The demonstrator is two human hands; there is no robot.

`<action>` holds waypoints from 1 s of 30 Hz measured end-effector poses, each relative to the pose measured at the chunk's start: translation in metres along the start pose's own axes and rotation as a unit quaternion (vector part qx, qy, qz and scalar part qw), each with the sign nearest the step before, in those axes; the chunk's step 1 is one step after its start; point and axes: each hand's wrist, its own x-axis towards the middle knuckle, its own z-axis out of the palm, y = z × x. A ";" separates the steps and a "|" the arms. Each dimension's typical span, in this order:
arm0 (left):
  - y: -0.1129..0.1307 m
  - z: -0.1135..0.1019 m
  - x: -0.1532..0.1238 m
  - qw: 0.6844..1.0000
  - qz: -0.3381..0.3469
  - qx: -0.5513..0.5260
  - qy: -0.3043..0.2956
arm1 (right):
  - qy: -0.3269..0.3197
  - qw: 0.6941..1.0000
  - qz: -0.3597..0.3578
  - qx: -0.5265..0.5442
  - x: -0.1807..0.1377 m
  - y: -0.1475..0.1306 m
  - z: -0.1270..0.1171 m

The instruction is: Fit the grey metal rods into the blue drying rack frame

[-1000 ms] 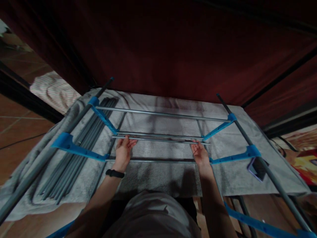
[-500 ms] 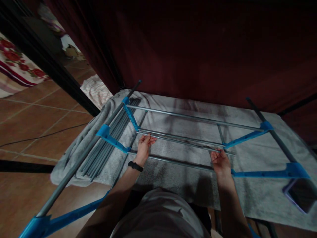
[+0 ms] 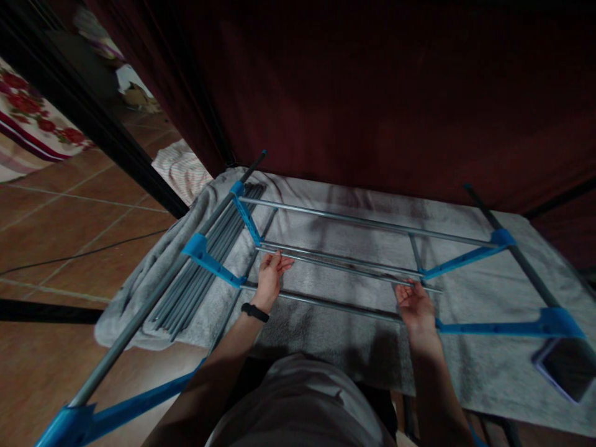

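A loose grey metal tube runs between my two hands, inside a frame of grey tubes and blue plastic brackets. Near its left end my left hand pinches it between thumb and fingers. My right hand is closed on it near the right end, which pokes out past the fingers. Just behind it lies a parallel crossbar of the frame. Another crossbar passes nearer to me. The blue brackets on the left and right join the crossbars to long side poles.
A bundle of several grey tubes lies at the left on a grey blanket. At the right edge rests a dark phone-like device. A dark red curtain hangs behind. Tiled floor with a cable is at the left.
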 end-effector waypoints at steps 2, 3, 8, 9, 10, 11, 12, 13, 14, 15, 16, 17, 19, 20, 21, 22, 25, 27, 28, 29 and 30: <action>0.002 0.004 -0.005 1.000 -0.005 0.006 -0.004 | 0.001 1.000 0.005 0.001 0.000 0.000 0.000; 0.004 0.007 -0.008 1.000 -0.007 0.009 -0.006 | 0.003 1.000 0.008 0.002 0.000 0.000 0.000; 0.010 0.030 -0.028 0.999 0.012 0.032 -0.034 | -0.026 1.000 0.013 -0.011 -0.005 -0.001 0.003; 0.012 0.036 -0.033 0.998 0.020 0.036 -0.041 | -0.034 0.999 0.016 -0.015 -0.006 -0.001 0.003; 0.013 0.042 -0.037 0.998 0.027 0.038 -0.049 | -0.040 0.999 0.020 -0.018 -0.007 -0.002 0.004; 0.015 0.049 -0.041 0.997 0.034 0.040 -0.057 | -0.043 0.999 0.025 -0.020 -0.008 -0.002 0.004; 0.017 0.055 -0.045 0.996 0.041 0.041 -0.065 | -0.046 0.998 0.031 -0.022 -0.008 -0.002 0.004; 0.020 0.061 -0.049 0.995 0.049 0.043 -0.074 | -0.051 0.998 0.037 -0.023 -0.009 -0.003 0.004; 0.022 0.068 -0.053 0.994 0.057 0.046 -0.085 | -0.055 0.997 0.040 -0.024 -0.009 -0.003 0.004; 0.024 0.074 -0.056 0.992 0.067 0.050 -0.097 | -0.058 0.997 0.043 -0.027 -0.009 -0.004 0.004; 0.026 0.079 -0.060 0.989 0.078 0.056 -0.109 | -0.062 0.997 0.045 -0.030 -0.009 -0.004 0.004; 0.027 0.085 -0.064 0.986 0.090 0.064 -0.121 | -0.065 0.996 0.046 -0.033 -0.010 -0.004 0.004; 0.029 0.096 -0.071 0.979 0.110 0.082 -0.150 | -0.075 0.995 0.051 -0.040 -0.012 -0.004 0.004; 0.029 0.100 -0.075 0.975 0.116 0.090 -0.165 | -0.083 0.994 0.054 -0.043 -0.013 -0.004 0.005; 0.029 0.105 -0.079 0.972 0.119 0.095 -0.181 | -0.093 0.993 0.057 -0.048 -0.015 -0.003 0.005; 0.028 0.109 -0.083 0.968 0.121 0.098 -0.196 | -0.108 0.991 0.061 -0.054 -0.017 -0.003 0.006; 0.025 0.120 -0.095 0.960 0.119 0.093 -0.235 | -0.159 0.981 0.073 -0.086 -0.023 -0.001 0.010; 0.024 0.124 -0.100 0.956 0.129 0.080 -0.252 | -0.187 0.972 0.085 -0.112 -0.026 0.001 0.012; 0.025 0.126 -0.102 0.953 0.140 0.077 -0.256 | -0.199 0.968 0.092 -0.124 -0.028 0.001 0.013; 0.027 0.126 -0.104 0.950 0.156 0.079 -0.257 | -0.210 0.963 0.099 -0.134 -0.029 0.002 0.014; 0.030 0.127 -0.104 0.947 0.175 0.087 -0.253 | -0.220 0.959 0.106 -0.142 -0.030 0.002 0.015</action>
